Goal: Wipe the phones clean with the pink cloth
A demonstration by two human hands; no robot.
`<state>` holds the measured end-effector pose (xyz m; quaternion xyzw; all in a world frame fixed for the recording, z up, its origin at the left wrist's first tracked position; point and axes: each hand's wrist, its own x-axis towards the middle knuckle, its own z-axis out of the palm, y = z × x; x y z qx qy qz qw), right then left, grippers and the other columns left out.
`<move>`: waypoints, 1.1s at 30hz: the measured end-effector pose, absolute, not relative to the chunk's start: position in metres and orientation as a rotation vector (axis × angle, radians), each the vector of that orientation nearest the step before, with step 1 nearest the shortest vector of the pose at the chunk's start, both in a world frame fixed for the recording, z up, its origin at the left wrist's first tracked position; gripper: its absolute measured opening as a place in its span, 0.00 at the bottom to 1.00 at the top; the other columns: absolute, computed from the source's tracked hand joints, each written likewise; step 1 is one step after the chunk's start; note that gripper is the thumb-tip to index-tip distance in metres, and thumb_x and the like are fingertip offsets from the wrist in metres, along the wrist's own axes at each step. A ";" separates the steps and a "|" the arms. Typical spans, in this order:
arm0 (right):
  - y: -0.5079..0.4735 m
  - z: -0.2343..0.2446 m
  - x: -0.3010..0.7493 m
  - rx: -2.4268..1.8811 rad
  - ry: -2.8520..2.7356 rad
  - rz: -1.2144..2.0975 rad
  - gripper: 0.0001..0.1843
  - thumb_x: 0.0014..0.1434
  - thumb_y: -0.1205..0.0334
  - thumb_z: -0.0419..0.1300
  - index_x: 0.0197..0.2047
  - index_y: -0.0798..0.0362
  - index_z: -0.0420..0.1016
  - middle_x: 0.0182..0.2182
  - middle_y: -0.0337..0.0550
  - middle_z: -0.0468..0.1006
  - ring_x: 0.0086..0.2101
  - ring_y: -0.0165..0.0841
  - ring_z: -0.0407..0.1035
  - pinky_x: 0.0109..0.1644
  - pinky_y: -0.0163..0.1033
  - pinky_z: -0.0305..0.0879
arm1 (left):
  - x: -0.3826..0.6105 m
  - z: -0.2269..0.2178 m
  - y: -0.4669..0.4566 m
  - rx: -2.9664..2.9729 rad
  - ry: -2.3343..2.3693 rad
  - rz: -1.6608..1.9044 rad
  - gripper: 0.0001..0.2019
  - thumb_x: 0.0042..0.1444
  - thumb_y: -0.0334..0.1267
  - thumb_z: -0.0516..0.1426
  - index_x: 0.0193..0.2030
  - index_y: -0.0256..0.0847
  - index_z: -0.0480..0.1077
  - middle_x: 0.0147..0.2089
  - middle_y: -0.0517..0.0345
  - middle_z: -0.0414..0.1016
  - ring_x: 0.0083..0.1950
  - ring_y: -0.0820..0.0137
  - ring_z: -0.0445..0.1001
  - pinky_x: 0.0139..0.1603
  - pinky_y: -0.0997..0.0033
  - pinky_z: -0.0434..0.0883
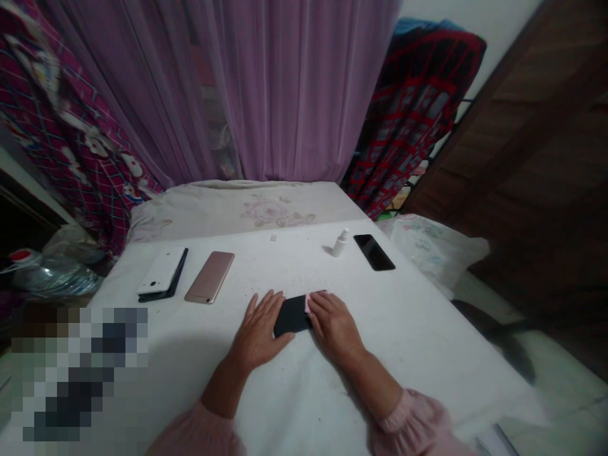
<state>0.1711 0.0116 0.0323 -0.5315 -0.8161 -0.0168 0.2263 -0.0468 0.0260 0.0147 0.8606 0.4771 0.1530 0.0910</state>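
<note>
A dark phone (291,315) lies flat on the white-covered table between my hands. My left hand (259,329) braces its left end, with the thumb along the near edge and the fingers stretched toward the far left corner. Over the right end, my right hand (335,323) presses a small pink cloth (308,303) against the phone's surface. Most of that cloth is hidden under the fingers. Beyond my right hand, a small white spray bottle (339,244) stands upright, and a black phone (375,252) lies to the right of it.
At left lie a rose-gold phone (210,277) and a white phone (163,271) on top of a dark one. A small pale square (273,238) lies farther back. Purple curtains (294,95) hang behind the table; a plastic bag (427,244) is beyond its right edge.
</note>
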 end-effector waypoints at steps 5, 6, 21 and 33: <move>0.006 0.030 0.179 -1.332 -2.140 0.044 0.13 0.65 0.61 0.55 0.47 0.47 0.80 0.44 0.46 0.81 0.45 0.37 0.73 0.51 0.44 0.71 | -0.047 0.014 0.026 2.556 1.412 0.449 0.35 0.59 0.48 0.55 0.70 0.40 0.51 0.70 0.48 0.59 0.72 0.58 0.52 0.72 0.48 0.43; 0.008 0.029 0.180 -1.329 -2.121 0.059 0.13 0.65 0.61 0.55 0.47 0.47 0.80 0.43 0.46 0.81 0.44 0.37 0.73 0.49 0.44 0.72 | -0.047 0.014 0.026 2.551 1.413 0.442 0.34 0.59 0.48 0.55 0.70 0.40 0.51 0.70 0.48 0.59 0.72 0.58 0.52 0.72 0.48 0.43; 0.008 0.027 0.184 -1.267 -2.046 0.141 0.14 0.66 0.63 0.54 0.49 0.48 0.79 0.42 0.47 0.80 0.43 0.37 0.71 0.47 0.44 0.70 | -0.046 0.020 0.025 2.519 1.424 0.386 0.34 0.58 0.48 0.56 0.69 0.39 0.52 0.71 0.49 0.56 0.73 0.59 0.50 0.72 0.48 0.43; 0.052 0.014 0.195 -1.290 -1.909 0.103 0.12 0.65 0.61 0.56 0.42 0.47 0.82 0.38 0.45 0.82 0.39 0.37 0.74 0.43 0.43 0.73 | -0.046 0.024 0.027 2.493 1.426 0.320 0.35 0.58 0.48 0.56 0.69 0.39 0.52 0.71 0.49 0.56 0.73 0.59 0.50 0.72 0.48 0.42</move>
